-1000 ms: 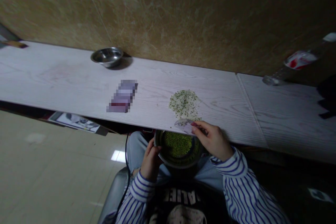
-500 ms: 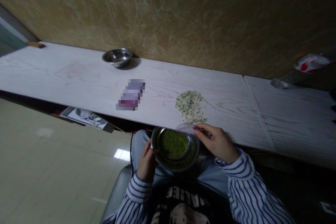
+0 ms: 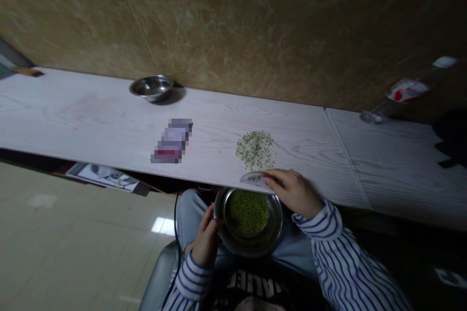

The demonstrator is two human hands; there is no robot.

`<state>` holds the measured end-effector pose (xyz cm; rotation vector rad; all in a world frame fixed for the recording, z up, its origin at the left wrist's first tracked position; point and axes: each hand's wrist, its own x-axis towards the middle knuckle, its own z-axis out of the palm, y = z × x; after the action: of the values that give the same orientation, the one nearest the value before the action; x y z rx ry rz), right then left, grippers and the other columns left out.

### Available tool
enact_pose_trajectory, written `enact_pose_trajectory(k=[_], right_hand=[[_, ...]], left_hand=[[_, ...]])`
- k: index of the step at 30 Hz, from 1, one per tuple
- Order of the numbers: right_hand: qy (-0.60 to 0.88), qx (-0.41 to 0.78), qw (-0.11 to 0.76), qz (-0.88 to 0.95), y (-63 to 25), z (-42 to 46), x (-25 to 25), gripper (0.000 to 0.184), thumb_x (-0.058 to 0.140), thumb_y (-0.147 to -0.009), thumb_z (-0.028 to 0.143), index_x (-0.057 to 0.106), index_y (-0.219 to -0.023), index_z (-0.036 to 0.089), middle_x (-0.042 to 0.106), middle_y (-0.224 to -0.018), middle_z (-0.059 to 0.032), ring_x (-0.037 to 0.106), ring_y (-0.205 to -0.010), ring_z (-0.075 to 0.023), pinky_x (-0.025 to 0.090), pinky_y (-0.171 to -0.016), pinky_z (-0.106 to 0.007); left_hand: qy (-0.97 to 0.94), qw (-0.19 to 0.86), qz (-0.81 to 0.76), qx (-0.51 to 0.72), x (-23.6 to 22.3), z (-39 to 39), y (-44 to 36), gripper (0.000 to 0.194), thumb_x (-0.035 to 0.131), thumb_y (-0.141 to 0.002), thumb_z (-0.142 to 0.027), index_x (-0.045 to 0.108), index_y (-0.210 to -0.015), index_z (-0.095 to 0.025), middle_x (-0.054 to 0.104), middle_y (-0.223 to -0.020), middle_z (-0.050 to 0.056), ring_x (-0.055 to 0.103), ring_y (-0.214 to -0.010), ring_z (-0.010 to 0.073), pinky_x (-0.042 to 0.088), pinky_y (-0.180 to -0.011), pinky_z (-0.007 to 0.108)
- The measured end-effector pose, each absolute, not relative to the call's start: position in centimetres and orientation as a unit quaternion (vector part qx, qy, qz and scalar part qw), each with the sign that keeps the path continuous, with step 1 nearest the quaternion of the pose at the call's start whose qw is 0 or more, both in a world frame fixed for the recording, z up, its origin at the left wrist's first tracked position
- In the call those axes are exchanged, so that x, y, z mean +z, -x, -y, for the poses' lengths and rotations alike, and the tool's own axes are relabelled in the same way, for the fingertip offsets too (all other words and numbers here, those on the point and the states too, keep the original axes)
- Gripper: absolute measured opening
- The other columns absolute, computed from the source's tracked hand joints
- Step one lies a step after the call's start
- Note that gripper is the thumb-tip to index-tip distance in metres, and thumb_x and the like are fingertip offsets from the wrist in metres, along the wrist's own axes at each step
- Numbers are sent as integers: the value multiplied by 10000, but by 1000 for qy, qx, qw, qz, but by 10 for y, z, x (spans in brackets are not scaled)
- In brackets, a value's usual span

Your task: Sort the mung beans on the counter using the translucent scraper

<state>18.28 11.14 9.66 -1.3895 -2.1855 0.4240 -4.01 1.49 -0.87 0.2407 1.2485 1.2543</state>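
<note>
From where I stand, the head view, the only one, looks down on a person seated at a pale desk (image 3: 306,146) with a steel bowl (image 3: 251,248) above the lap, its far rim close by the front edge, a bed of green beans (image 3: 248,211) inside. The left hand (image 3: 207,235) has its grip clamped on the bowl's left rim, thumb on the inner side. The right hand (image 3: 295,192) pinches a thin clear plastic piece (image 3: 251,178) between thumb and fingers, its grip closed; the piece lies low at the desk's edge, and I can't tell whether it is a scoop or a flat scraper. Just beyond it spreads a patch of mixed green and pale grains (image 3: 257,148). To my eye the step in hand is working grains at that edge, just above the bowl, though which way they travel I can't say. The next move, I'd judge, calls for a steady bowl, its rim near the edge, and a light, level hand on the plastic, since loose grains could easily skip past the rim onto the lap.
</note>
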Motion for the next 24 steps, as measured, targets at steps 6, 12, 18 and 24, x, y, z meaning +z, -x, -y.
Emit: enact_pose_trajectory(k=[6,12,18,24], right_hand=[[535,123,249,798,-188,-131,91,190,589,-938,240,752,-1034,218,808,-985,-67,758,-863,-215,577,-810,-353],[542,126,244,794,-189,-153,94,213,563,-945,254,752,-1037,223,807,-982,-64,755,-879,-218,571,-817,-357],[533,139,255,795,-189,-166,98,231,549,-947,256,751,-1049,212,802,-1006,-74,750,-895,-224,569,-835,-371],[550,130,301,768,-196,-160,99,220,552,-938,271,754,-1004,216,805,-944,-66,745,-828,-213,567,-797,-346]], left_hand=[[-90,628,-542,551,-4,-20,41,463,736,-642,-261,717,-1103,-230,746,-961,43,657,-838,237,499,-694,316],[-87,610,-564,550,5,-27,37,458,730,-646,-284,712,-1101,-237,747,-959,51,651,-827,239,485,-624,300],[-93,616,-574,532,3,-30,38,535,723,-673,-320,676,-1200,-239,735,-944,55,605,-711,210,408,-523,284],[-85,616,-556,552,6,-30,33,504,737,-655,-288,703,-1153,-217,730,-1037,74,622,-876,244,467,-613,293]])
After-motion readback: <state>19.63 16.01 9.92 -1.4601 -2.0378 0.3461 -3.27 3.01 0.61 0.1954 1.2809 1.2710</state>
